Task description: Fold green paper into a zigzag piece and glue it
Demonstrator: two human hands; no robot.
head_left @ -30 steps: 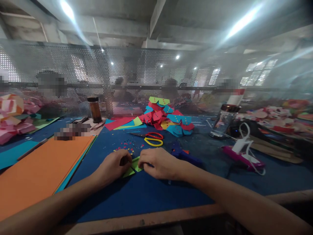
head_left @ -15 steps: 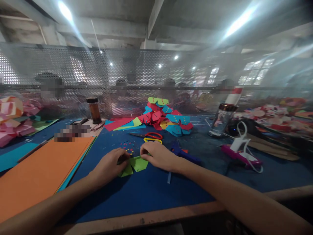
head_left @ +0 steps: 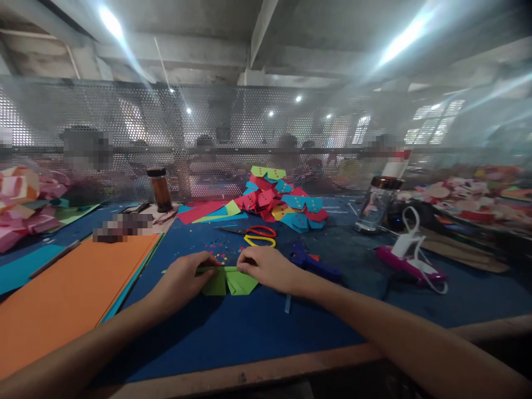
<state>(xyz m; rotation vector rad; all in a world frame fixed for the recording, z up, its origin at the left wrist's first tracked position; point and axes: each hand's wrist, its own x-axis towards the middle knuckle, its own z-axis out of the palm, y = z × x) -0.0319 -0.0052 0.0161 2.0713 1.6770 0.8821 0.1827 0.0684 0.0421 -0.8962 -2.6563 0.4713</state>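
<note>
A light green piece of folded paper [head_left: 243, 284] lies on the blue table mat in front of me, with a narrow fold along its far edge. My left hand [head_left: 187, 277] pinches its left part, thumb and fingers together at that fold. On the right part, my right hand [head_left: 266, 267] presses the same folded edge with its fingertips. Just beyond my hands are tiny coloured paper bits [head_left: 222, 258] and scissors [head_left: 260, 236] with red and yellow handles. A dark blue glue gun [head_left: 313, 263] lies right of my right hand, partly behind the forearm.
Orange paper sheets [head_left: 75, 288] are stacked at the left. A pile of dotted paper pieces [head_left: 270, 199] stands at the back centre. A brown bottle [head_left: 160, 191], a clear jar [head_left: 374, 205] and a magenta holder [head_left: 409, 266] stand around. A perforated screen [head_left: 233, 116] closes the far side.
The green paper has been turned so its folded edge lies level across between my hands, and more of it shows at the right. My hands have shifted only slightly.
</note>
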